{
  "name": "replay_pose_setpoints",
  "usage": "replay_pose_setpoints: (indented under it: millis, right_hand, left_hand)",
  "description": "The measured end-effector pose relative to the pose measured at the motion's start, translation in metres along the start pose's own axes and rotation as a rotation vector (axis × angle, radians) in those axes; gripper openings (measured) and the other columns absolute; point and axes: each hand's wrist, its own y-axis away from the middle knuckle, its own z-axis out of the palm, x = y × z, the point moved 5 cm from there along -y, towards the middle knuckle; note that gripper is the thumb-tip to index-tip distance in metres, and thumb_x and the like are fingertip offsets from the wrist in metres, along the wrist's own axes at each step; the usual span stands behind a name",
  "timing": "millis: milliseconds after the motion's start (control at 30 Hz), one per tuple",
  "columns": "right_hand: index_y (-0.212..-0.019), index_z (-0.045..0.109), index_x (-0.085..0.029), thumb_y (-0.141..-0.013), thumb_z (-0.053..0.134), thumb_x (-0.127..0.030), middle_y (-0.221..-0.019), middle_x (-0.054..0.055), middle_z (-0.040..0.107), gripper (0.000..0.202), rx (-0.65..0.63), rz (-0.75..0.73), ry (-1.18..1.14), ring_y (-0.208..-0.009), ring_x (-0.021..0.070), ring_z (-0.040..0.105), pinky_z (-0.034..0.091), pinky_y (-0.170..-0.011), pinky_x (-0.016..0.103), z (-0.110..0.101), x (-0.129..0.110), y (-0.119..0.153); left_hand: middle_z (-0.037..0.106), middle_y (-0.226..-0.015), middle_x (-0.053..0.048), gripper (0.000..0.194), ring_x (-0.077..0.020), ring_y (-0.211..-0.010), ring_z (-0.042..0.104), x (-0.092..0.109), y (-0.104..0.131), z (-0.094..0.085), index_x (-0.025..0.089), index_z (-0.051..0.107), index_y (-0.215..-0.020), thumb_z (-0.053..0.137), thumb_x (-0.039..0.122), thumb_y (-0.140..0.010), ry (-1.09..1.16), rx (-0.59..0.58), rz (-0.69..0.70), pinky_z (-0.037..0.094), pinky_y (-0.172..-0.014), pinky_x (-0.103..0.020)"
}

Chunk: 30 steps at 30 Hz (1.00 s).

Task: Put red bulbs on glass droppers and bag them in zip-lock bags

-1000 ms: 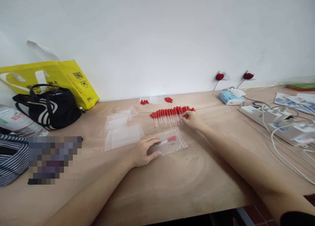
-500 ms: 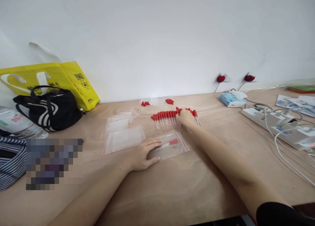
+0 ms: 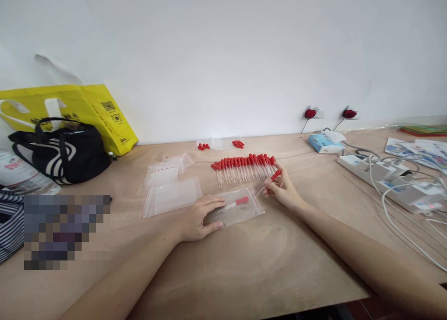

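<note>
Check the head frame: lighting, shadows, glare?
In the head view, the wall is brightest low at centre; the clear bag under the left hand shows glints; a soft shadow runs beside the right forearm; and a pixelated block at left hides detail.

The wooden table (image 3: 265,269) bears red-bulbed droppers (image 3: 243,161), clear bags (image 3: 174,197), a tissue pack (image 3: 324,144), a power strip (image 3: 391,188) and papers (image 3: 421,150)

Droppers (image 3: 242,164) lay in row on counter (image 3: 244,273), behind a bag (image 3: 253,211) with one dropper (image 3: 241,200) inside; other bags (image 3: 171,196) left of it; tissues (image 3: 324,144), power strip (image 3: 386,186) right; tote (image 3: 113,124) far left.
</note>
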Motion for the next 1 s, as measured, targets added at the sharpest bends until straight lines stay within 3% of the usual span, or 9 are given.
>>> replay_pose_setpoints:
  millis: [133, 300, 467, 667, 833, 1000]
  right_hand:
    - [-0.121, 0.02, -0.026, -0.07, 0.058, -0.036, -0.065, -0.006, 0.055, 0.064, -0.007, 0.067, -0.125, -0.049, 0.0103, 0.054, 0.046, -0.047, 0.025, 0.005, 0.007, 0.003]
    - [-0.099, 0.04, -0.022, -0.07, 0.057, -0.043, -0.07, -0.002, 0.059, 0.04, -0.113, 0.177, -0.207, -0.061, 0.0126, 0.06, 0.05, -0.059, 0.03, 0.013, 0.014, 0.009]
    - [-0.088, 0.055, -0.016, -0.063, 0.065, -0.038, -0.068, -0.001, 0.057, 0.034, -0.2, 0.148, 0.006, -0.054, 0.0071, 0.052, 0.047, -0.056, 0.024, 0.015, 0.011, 0.012]
    - [-0.082, 0.05, -0.019, -0.057, 0.07, -0.034, -0.063, -0.004, 0.056, 0.036, -0.269, 0.103, 0.177, -0.038, 0.0027, 0.038, 0.031, -0.033, 0.016, 0.021, 0.011, 0.016]
    - [-0.077, 0.048, -0.018, -0.061, 0.066, -0.036, -0.058, -0.005, 0.056, 0.03, -0.375, 0.16, 0.196, -0.038, 0.0033, 0.04, 0.033, -0.034, 0.015, 0.028, 0.016, 0.019]
    - [-0.073, 0.042, -0.019, -0.059, 0.068, -0.035, -0.053, -0.007, 0.052, 0.033, -0.345, 0.158, 0.219, -0.038, 0.0045, 0.04, 0.03, -0.033, 0.016, 0.031, 0.021, 0.016]
  left_hand:
    - [0.046, -0.128, -0.007, 0.044, -0.0212, -0.12, 0.038, 0.0, 0.0, 0.0, 0.021, 0.045, -0.118, 0.05, 0.04, -0.08, 0.009, 0.008, -0.012, 0.029, -0.102, -0.043]
    - [0.048, -0.126, -0.007, 0.045, -0.0209, -0.12, 0.039, 0.0, -0.001, 0.001, 0.021, 0.044, -0.12, 0.05, 0.04, -0.08, -0.006, 0.009, -0.013, 0.026, -0.104, -0.043]
    - [0.046, -0.129, -0.007, 0.047, -0.0213, -0.121, 0.038, -0.002, 0.0, 0.002, 0.022, 0.041, -0.122, 0.049, 0.041, -0.08, -0.01, 0.008, -0.015, 0.026, -0.103, -0.044]
    - [0.046, -0.128, -0.006, 0.047, -0.0209, -0.12, 0.039, -0.002, 0.0, 0.002, 0.022, 0.04, -0.123, 0.05, 0.041, -0.08, -0.002, 0.011, -0.008, 0.025, -0.104, -0.044]
    - [0.045, -0.129, -0.007, 0.048, -0.0227, -0.121, 0.038, -0.003, -0.001, 0.002, 0.022, 0.041, -0.123, 0.05, 0.04, -0.08, 0.009, 0.008, -0.022, 0.026, -0.103, -0.044]
    - [0.046, -0.128, -0.007, 0.048, -0.0218, -0.12, 0.039, -0.003, -0.002, 0.002, 0.021, 0.041, -0.123, 0.051, 0.039, -0.079, -0.003, 0.012, -0.001, 0.026, -0.103, -0.044]
